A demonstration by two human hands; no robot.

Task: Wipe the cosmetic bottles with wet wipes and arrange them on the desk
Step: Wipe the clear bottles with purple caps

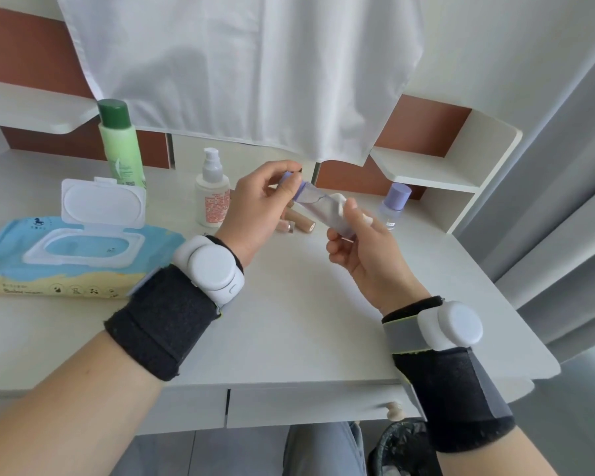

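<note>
Above the desk (pixel 289 321), my left hand (pixel 260 207) pinches the purple cap end of a small clear bottle (pixel 311 201) that lies tilted between both hands. My right hand (pixel 361 245) grips the bottle's lower end with a white wet wipe (pixel 344 204) folded against it. A tall green bottle (pixel 121 146) stands at the back left. To its right stands a white pump bottle (pixel 213 194) with red print. A second purple-capped clear bottle (pixel 394 204) stands at the right. Two beige tubes (pixel 301 223) lie behind my hands.
An open blue pack of wet wipes (pixel 79 252) with its lid up lies at the left. White cloth (pixel 241 63) hangs over the back. A white side shelf (pixel 437 166) is at the right. A bin with a black liner (pixel 402 448) sits below the desk.
</note>
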